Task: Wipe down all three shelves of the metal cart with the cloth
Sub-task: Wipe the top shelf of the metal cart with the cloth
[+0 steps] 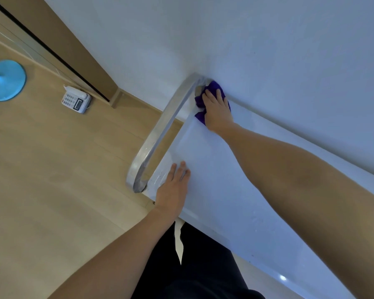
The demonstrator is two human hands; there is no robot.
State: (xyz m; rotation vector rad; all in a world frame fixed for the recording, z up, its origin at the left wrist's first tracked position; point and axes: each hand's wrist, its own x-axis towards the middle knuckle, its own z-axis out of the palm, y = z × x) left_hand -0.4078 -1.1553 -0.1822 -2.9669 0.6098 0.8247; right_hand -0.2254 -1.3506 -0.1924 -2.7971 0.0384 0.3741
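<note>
trousers [203,266]: dark, right at the bottom, closest of all.
left hand [173,188]: flat on the near corner of the top shelf [214,169], fingers straight and close together, holding nothing.
handle [160,134]: bent silver bar at the shelf's end (between the two hands).
right hand [217,110]: flat on the cloth [214,86], fingers a little spread, pressing down.
cloth: purple, bunched in the far corner of the shelf, just beside the handle and the white wall [246,39].
phone [76,101]: on the wooden floor [52,169], well off to the left.
</note>
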